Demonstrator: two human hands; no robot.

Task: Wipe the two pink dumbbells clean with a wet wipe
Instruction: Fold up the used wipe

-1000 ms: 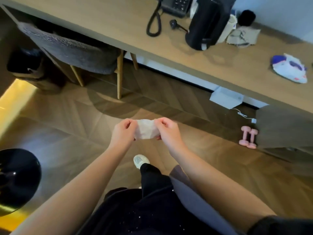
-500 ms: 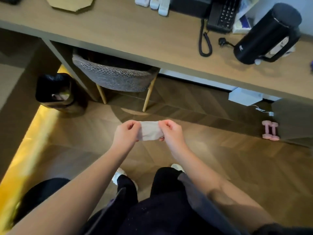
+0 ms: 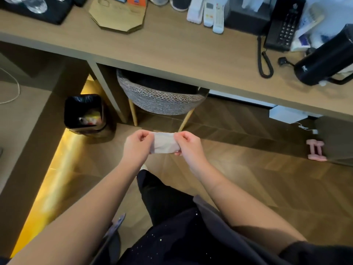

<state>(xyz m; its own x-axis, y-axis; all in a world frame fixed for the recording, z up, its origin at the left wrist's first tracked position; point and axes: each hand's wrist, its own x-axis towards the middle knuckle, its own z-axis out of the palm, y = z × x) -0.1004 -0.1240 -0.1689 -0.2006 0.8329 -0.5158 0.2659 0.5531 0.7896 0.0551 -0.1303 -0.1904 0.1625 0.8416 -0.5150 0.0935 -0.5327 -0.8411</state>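
A pale wet wipe (image 3: 165, 143) is stretched between my two hands in the middle of the view, above the wooden floor. My left hand (image 3: 138, 146) pinches its left edge and my right hand (image 3: 188, 146) pinches its right edge. The two pink dumbbells (image 3: 315, 150) lie side by side on the floor at the far right, next to a dark cabinet, well away from both hands.
A long wooden desk (image 3: 172, 46) runs across the top with a phone (image 3: 282, 27), a black kettle (image 3: 324, 58) and remotes (image 3: 210, 12). A woven chair (image 3: 158, 100) is tucked under it. A black bin (image 3: 84, 113) stands on the floor at left.
The view has swung left: the dumbbells have slid toward the right edge and the bin has come into view. Both hands keep the wipe stretched between them.
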